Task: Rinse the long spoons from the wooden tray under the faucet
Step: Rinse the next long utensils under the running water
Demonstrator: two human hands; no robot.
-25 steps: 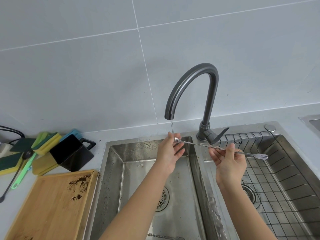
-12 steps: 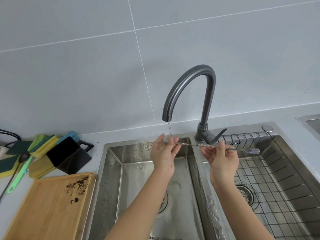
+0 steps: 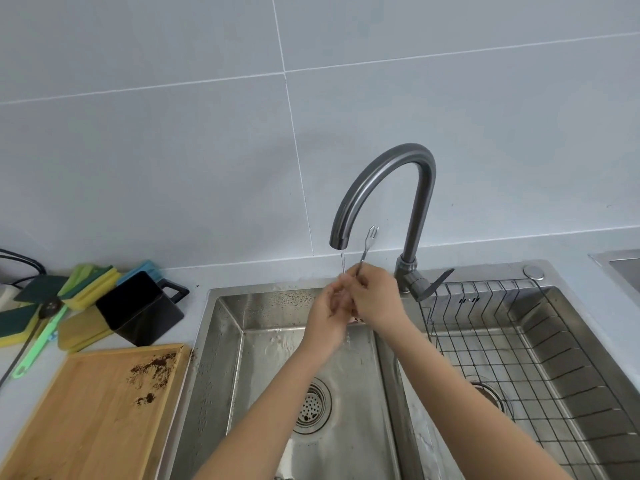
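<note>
Long spoon [image 3: 367,249] swung from level across the sink divider to near upright, forked end up beside faucet [image 3: 382,188]. Both hands, left hand [image 3: 327,311] and right hand [image 3: 375,299], now together under the stream, fingers clenched on its lower part. Rinsing underway; wooden tray [image 3: 86,417] bare of spoons.

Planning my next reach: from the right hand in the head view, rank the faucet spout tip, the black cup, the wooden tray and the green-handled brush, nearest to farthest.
1. Faucet spout tip: just above and left of the right hand.
2. Black cup: on its side on the counter, left of the sink.
3. Wooden tray: lower left, beside the sink.
4. Green-handled brush: far left, among the sponges.
</note>
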